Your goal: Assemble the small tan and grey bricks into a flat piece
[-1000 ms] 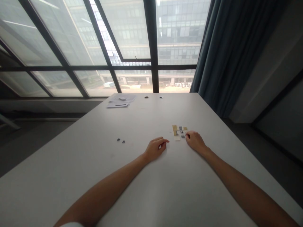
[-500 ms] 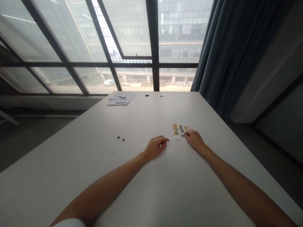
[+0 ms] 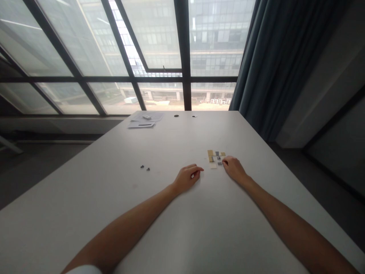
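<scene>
The right hand has fingers curled beside a dark piece.

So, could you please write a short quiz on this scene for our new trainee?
1. Multiple choice: which is nearer the small yellow and grey pieces, (a) the left hand or (b) the right hand?
2. True or false: the papers lie at the far end of the table.
3. Count: how many dark bits lie to the left of the left hand?

Key: 1. b; 2. true; 3. two.
</scene>
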The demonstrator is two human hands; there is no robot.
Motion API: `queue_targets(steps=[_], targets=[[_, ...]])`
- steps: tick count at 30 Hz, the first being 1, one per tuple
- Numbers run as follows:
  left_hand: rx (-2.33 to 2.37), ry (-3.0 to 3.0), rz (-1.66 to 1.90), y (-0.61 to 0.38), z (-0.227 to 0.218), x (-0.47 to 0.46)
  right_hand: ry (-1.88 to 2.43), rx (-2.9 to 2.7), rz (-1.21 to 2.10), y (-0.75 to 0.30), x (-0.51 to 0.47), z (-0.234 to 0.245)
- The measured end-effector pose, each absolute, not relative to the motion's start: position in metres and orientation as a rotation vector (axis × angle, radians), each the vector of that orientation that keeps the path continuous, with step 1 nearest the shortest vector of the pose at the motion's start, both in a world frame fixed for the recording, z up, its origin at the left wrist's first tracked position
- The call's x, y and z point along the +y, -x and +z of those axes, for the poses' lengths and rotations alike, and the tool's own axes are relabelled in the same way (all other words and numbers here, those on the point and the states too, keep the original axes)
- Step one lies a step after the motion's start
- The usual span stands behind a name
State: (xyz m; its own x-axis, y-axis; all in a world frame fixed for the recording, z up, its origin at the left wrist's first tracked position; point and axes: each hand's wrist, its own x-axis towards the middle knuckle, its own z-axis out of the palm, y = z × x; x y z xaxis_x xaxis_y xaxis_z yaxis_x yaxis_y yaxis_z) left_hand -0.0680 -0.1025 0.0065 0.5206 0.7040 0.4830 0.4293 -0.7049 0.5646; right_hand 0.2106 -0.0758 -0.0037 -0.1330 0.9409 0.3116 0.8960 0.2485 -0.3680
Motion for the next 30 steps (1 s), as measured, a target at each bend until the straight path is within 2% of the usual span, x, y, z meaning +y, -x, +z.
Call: queue_targets(steps=[10,18,30], targets=[[1.167,-2.394,1.020,0.068,0.006,-0.101,1.418,-1.782,0.066,-0.201,-0.090,0.017],[1.417,-2.345,0.929,0.068,0.010,-0.100,1.111,-2.593,0.231,-0.171,-0.118,0.014],[1.427,-2.400,0.691,0.066,0.006,-0.097,1.138,-2.667,0.212,-0.164,-0.123,0.014]])
